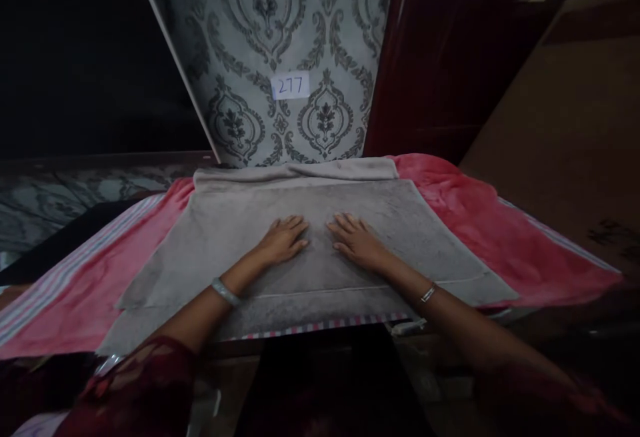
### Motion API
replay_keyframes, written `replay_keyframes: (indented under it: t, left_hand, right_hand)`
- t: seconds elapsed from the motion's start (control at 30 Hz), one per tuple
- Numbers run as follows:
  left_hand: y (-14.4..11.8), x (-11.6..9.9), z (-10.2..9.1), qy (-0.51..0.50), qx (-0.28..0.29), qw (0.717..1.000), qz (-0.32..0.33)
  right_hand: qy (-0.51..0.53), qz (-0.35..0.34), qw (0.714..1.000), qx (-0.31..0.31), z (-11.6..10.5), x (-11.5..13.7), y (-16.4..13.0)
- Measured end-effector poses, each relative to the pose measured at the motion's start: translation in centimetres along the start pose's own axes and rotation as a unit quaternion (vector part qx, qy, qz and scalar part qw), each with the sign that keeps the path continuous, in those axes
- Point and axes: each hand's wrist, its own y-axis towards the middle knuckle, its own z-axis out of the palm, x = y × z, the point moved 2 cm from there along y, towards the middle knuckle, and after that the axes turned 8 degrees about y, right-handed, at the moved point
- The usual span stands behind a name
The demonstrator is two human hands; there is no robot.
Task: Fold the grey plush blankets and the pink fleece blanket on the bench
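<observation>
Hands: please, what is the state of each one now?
Left hand: open, flat on the grey towel, holding nothing.
Right hand: open, flat on the same towel, holding nothing.

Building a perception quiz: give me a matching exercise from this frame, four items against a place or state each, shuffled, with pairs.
Column 1:
1. left hand
2. grey towel
3. pink blanket
4. paper label

Column 2:
A. marked 277, on the patterned wall
B. spread out under both hands
C. flat, palm down, a bangle on its wrist
D. lies beneath the towel, showing at both sides

Pairs: 1-C, 2-B, 3-D, 4-A

The right hand lies flat on the towel too.
</observation>
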Motion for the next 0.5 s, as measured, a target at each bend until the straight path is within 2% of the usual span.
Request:
replay_keyframes:
  t: [0.1, 0.27, 0.37, 0.5]
  left_hand:
    - [3.7, -0.9, 0.1, -0.008, 0.025, 1.0, -0.011]
    - [8.7, -0.3, 0.1, -0.007, -0.002, 0.998, -0.063]
    - [10.5, 0.1, 0.7, 0.014, -0.023, 0.994, -0.106]
    - [11.4, 0.4, 2.4, 0.044, -0.035, 0.991, -0.125]
  right_hand:
    - [-0.017, 0.053, 0.998, 0.018, -0.3, -1.2, 0.6]
    - [-0.016, 0.075, 0.997, 0.013, -1.6, -2.9, 2.6]
    - [-0.003, 0.076, 0.997, -0.002, -2.3, -3.7, 5.1]
    - [0.013, 0.094, 0.995, -0.011, -2.7, -6.3, 8.4]
